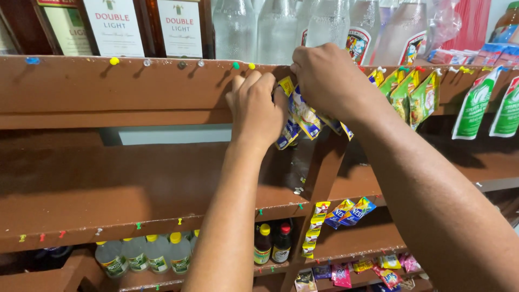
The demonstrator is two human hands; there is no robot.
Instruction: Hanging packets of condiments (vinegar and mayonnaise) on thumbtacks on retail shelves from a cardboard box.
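Hanging against the front edge of the brown wooden shelf (108, 86), a strip of small yellow-and-blue foil sachets (303, 116) sits between our hands. Both our arms reach up and forward. Our left hand (257, 108) curls its fingers closed on the strip's upper sachets, knuckles toward us. Our right hand (324, 75) is bunched, fingertips pressed to the shelf edge above the strip. Green sachets (411, 94) hang just right; clear glass bottles (275, 27) stand above.
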